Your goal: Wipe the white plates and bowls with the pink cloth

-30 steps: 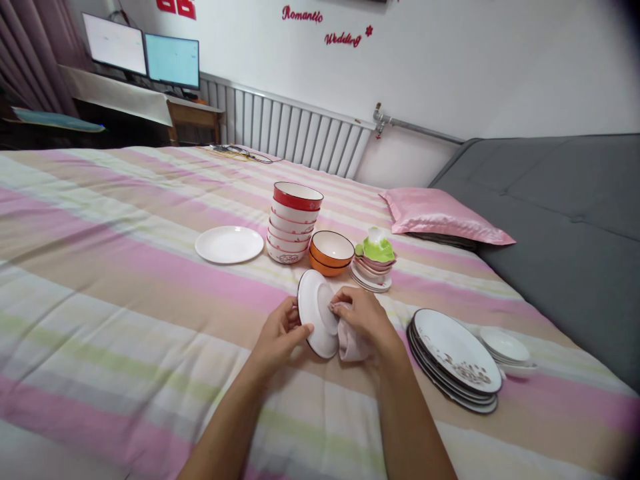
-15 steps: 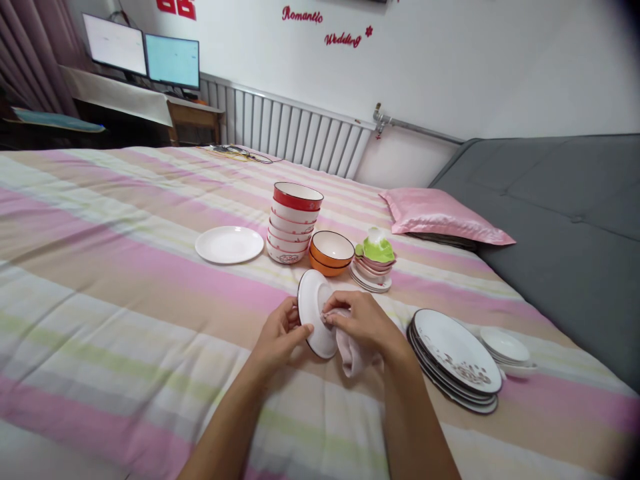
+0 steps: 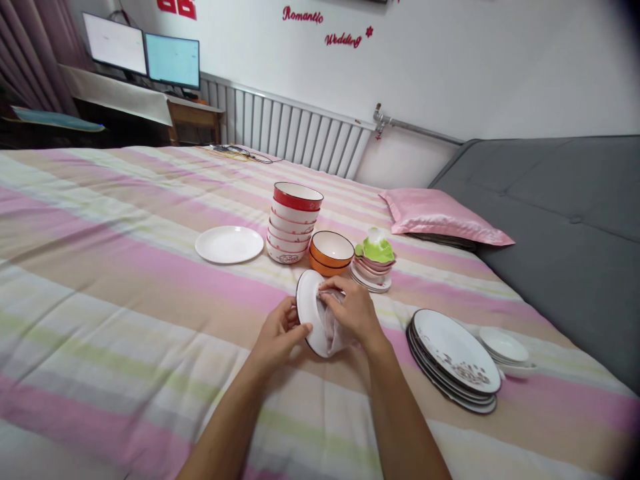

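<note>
A small white plate with a dark rim (image 3: 309, 308) is tilted up on edge above the bed, gripped at its left side by my left hand (image 3: 281, 330), thumb in front and fingers behind. My right hand (image 3: 354, 310) pinches a pale pinkish cloth (image 3: 334, 328) and presses it against the plate's face. The cloth and fingers cover the plate's right part. Just beyond the plate stand two stacked orange bowls (image 3: 330, 253) and a tall stack of red and white bowls (image 3: 294, 223).
A white oval plate (image 3: 229, 245) lies left of the bowls. Right of them are stacked small dishes topped by a green leaf-shaped one (image 3: 377, 248). Dark-rimmed plates (image 3: 453, 350) and small white dishes (image 3: 504, 345) sit at right, near a pink pillow (image 3: 445, 213).
My right hand has moved a little up and left with the cloth across the plate's face. My left hand and the plate have barely shifted.
</note>
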`<action>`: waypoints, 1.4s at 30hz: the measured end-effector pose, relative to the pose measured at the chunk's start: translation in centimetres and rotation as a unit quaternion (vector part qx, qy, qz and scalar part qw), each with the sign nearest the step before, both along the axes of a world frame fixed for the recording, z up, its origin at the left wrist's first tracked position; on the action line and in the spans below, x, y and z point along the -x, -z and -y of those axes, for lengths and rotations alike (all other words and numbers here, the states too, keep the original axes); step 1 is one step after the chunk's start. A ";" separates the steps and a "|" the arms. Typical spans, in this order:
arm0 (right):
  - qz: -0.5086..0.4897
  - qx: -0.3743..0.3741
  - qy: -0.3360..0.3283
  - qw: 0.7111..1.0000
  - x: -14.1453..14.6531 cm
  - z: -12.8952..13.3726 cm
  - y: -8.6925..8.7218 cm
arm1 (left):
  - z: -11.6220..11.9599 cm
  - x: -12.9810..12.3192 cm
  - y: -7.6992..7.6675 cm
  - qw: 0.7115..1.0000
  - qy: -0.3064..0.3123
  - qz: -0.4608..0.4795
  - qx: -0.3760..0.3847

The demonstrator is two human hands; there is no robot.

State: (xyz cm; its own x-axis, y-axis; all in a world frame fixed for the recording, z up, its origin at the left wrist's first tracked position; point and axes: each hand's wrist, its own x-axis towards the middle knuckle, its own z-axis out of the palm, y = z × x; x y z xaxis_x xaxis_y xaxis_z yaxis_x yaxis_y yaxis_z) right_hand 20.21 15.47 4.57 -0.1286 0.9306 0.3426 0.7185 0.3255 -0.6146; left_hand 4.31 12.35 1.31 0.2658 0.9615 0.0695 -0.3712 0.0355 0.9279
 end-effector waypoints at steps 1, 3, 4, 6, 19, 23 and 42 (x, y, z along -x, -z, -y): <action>-0.005 -0.003 0.005 1.000 0.0 -0.1 0.2 | 0.0 0.0 0.0 1.000 0.000 -0.002 0.000; -0.007 -0.001 0.015 1.000 -0.1 -0.3 0.4 | 0.0 0.0 0.1 1.000 -0.002 -0.004 -0.002; -0.005 0.002 0.019 1.000 -0.1 -0.4 0.5 | 0.0 0.0 0.1 1.000 -0.003 -0.006 -0.003; -0.002 0.008 0.030 1.000 -0.3 -0.5 0.8 | 0.0 0.0 0.1 1.000 -0.001 -0.008 -0.007; 0.040 0.100 0.061 0.992 -2.1 -1.1 1.8 | -0.1 0.1 0.5 1.000 0.006 -0.026 -0.011; 0.065 0.145 0.041 0.986 -2.7 -0.8 1.5 | -0.2 0.1 0.7 0.999 0.009 -0.028 -0.014; 0.089 0.204 -0.074 0.972 -2.4 0.9 0.2 | -0.6 -0.1 1.6 0.975 -0.159 -0.105 0.111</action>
